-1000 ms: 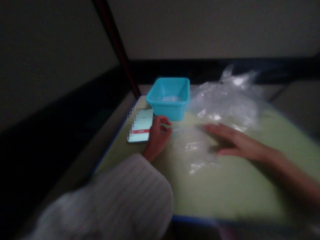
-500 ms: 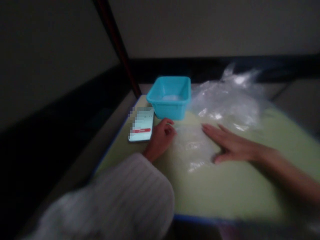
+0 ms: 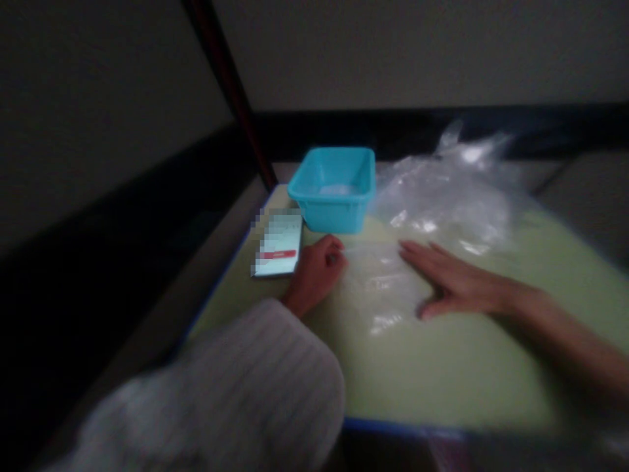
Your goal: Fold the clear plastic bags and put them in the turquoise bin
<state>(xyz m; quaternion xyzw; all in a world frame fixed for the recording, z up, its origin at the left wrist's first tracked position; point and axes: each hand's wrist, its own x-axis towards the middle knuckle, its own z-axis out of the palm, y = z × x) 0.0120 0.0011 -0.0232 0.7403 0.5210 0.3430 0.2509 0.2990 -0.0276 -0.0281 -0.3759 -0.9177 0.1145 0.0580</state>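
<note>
A small clear plastic bag (image 3: 378, 285) lies flat on the pale green table (image 3: 442, 367). My right hand (image 3: 455, 282) rests on its right side, fingers stretched out flat. My left hand (image 3: 317, 272), in a white knitted sleeve, is curled and pinches the bag's upper left edge. The picture is dim and soft, so the pinch is hard to make out in detail.
A turquoise plastic tub (image 3: 334, 187) stands at the table's far left corner. A lit phone (image 3: 278, 246) lies beside my left hand. A heap of crumpled clear plastic bags (image 3: 452, 190) sits behind my right hand. A dark red post (image 3: 230, 85) rises behind the tub.
My left hand has slid right from beside the phone to the bag's edge and closed on it. My right hand settled flat on the bag.
</note>
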